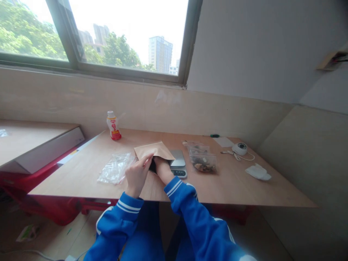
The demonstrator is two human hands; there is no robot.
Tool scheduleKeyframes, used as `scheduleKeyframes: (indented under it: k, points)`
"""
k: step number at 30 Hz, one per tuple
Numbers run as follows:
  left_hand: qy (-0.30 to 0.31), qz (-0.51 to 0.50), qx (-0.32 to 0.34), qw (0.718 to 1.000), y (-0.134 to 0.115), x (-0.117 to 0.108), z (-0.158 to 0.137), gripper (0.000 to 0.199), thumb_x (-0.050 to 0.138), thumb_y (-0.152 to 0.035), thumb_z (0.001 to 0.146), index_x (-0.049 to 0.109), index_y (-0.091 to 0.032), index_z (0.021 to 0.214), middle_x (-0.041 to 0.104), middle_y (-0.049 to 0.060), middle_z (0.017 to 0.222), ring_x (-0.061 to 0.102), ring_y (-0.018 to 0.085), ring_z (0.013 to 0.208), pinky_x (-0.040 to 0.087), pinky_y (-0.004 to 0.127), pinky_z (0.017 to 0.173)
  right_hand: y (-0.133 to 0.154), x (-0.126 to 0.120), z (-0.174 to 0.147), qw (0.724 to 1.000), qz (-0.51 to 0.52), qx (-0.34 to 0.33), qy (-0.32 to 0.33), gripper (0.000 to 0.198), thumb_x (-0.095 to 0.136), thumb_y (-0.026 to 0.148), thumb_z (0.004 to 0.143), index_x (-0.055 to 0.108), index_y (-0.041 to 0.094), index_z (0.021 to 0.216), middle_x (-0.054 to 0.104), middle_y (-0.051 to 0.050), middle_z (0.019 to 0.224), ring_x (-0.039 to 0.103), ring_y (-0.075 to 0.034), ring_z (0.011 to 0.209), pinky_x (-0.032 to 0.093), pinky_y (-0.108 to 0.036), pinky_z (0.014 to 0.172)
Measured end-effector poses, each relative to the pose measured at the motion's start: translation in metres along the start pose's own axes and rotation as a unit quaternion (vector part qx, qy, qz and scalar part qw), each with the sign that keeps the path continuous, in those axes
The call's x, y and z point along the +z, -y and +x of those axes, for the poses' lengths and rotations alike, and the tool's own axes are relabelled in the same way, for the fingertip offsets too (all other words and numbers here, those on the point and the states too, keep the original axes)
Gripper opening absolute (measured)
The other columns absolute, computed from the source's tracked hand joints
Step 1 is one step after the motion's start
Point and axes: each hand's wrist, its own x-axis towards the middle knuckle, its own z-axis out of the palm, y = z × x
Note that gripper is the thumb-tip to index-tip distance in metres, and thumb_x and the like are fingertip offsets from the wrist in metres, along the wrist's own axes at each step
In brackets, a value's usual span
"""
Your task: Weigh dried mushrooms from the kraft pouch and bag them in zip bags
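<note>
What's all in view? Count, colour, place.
Paper bag: one, brown, in both hands
Scale: one, silver, partly behind bag
Filled bags: several, clear, right of scale
Crumpled plastic: uncountable, clear, left of bag
Bottle: one, white and red, back left
Slim item: one, green, back edge
Sheet: one, white, beside slim item
Corded device: one, white, back right
Wad: one, white, right side
Table: one, light brown, beneath these
Second table: one, light brown, far left
Red furniture: uncountable, red, below tables
Window: one, grey, back wall
Wall box: one, tan, upper right
Trousers: one, blue, foreground
Sleeves: two, blue and white, foreground
Left hand: one, bare, pinching bag's edge
Right hand: one, bare, partly inside bag
</note>
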Motion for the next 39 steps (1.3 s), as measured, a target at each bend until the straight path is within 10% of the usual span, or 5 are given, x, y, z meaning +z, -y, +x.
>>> scheduleKeyframes:
  k: [7,15,23,39]
  points:
    - [0.030,-0.005,-0.006,1.000,-0.006,-0.005,0.006,0.032,0.051,-0.045,0.087,0.069,-0.032,0.109,0.072,0.004,0.074,0.063,0.019,0.066,0.031,0.023,0.054,0.019,-0.044,-0.038,0.996,-0.064,-0.024,0.050,0.037,0.041,0.000,0.084,0.065,0.019,0.106,0.066,-0.009,0.108,0.063,-0.020,0.096,0.050,-0.030,0.083]
    - [0.047,0.003,-0.037,0.998,0.006,-0.009,0.020,0.031,0.051,-0.047,0.087,0.069,-0.035,0.108,0.073,0.002,0.076,0.064,0.021,0.068,0.033,0.024,0.056,-0.002,-0.100,-0.074,0.977,0.203,-0.007,-0.059,0.022,0.052,0.023,0.087,0.068,0.023,0.102,0.067,-0.005,0.104,0.063,-0.018,0.096,0.051,-0.028,0.080]
    - [0.048,0.008,-0.040,0.998,0.005,-0.007,0.024,0.031,0.050,-0.048,0.087,0.069,-0.034,0.108,0.074,0.002,0.079,0.065,0.021,0.070,0.034,0.025,0.056,-0.088,-0.076,-0.029,0.992,-0.053,0.112,-0.038,0.033,0.047,0.006,0.083,0.066,0.017,0.107,0.067,-0.008,0.106,0.062,-0.017,0.099,0.046,-0.028,0.089]
    - [0.047,0.053,-0.026,0.997,0.019,-0.006,0.019,0.026,0.054,-0.044,0.087,0.068,-0.038,0.108,0.075,-0.003,0.084,0.068,0.017,0.074,0.037,0.021,0.055,-0.113,-0.056,-0.035,0.989,-0.094,0.110,-0.001,0.044,0.039,0.026,0.092,0.049,0.015,0.133,0.050,-0.013,0.139,0.040,-0.024,0.132,0.028,-0.043,0.111]
